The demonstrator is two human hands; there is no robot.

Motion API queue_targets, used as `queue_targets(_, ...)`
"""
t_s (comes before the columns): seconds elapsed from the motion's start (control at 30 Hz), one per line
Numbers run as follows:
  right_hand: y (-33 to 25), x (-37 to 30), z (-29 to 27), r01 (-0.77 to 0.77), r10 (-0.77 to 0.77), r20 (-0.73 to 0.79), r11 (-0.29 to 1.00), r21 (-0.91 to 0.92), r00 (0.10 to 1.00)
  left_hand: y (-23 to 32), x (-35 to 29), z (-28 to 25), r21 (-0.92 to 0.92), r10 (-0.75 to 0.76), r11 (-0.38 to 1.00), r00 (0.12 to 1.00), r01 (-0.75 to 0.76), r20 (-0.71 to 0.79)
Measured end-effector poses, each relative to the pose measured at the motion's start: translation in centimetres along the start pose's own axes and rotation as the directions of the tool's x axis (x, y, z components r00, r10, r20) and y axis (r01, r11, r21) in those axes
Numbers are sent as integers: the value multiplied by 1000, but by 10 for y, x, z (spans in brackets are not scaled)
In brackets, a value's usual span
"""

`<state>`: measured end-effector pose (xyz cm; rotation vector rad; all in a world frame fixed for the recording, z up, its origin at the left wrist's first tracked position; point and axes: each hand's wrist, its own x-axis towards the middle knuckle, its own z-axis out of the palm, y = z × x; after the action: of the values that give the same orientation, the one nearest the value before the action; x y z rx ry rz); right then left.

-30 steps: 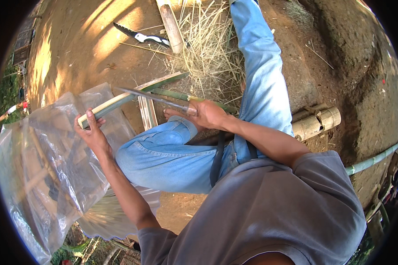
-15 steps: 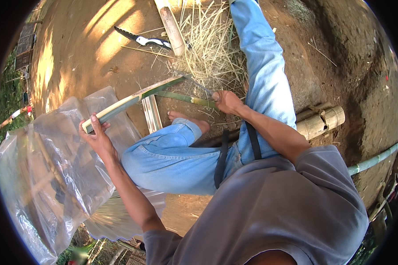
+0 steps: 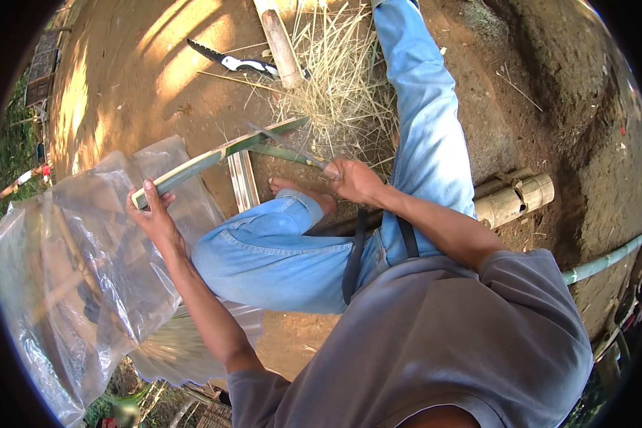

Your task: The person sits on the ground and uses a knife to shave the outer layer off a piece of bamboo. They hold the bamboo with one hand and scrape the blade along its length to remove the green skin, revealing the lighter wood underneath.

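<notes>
My left hand (image 3: 154, 214) is closed round the near end of a split bamboo strip (image 3: 210, 161), thumb along its top. The strip slants up to the right, its far end by a heap of pale shavings (image 3: 342, 93). In my right hand (image 3: 359, 183) is the handle of a knife (image 3: 292, 148); its slightly blurred blade points up and left and crosses the strip near the far end. Whether the edge touches the bamboo I cannot tell. Another green bamboo piece (image 3: 282, 153) lies below the blade, partly hidden by the knife.
A folding saw (image 3: 239, 64) with a black blade lies beside a bamboo length (image 3: 278, 43). Pale bamboo slats (image 3: 243, 182) rest near my bare foot (image 3: 303, 191). Clear plastic sheeting (image 3: 85, 264) spreads at left. A thick bamboo section (image 3: 517, 200) lies right of my leg.
My right hand has moved slightly left and down, and the knife blade now lies farther left across the strip. My left hand keeps its grip almost in place.
</notes>
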<state>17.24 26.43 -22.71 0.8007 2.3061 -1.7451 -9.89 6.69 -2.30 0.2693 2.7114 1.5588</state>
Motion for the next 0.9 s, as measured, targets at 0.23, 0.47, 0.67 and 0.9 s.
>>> queue_targets(0.23,-54,-5,2,139,-142,9,977,163,990,5,-4,6,31,2,1000,1000,-1,-27)
queue_targets(0.47,-52,-11,7,176,-173,-60,983,51,983,1,-6,4,55,1,998,999,2,-54)
queue_targets(0.67,-35,0,-3,18,-18,11,999,-28,1000,-5,-5,-1,75,4,997,998,1,-57)
queue_targets(0.9,33,31,-4,-81,83,13,990,-119,996,-1,4,-1,23,-3,1000,999,4,-41)
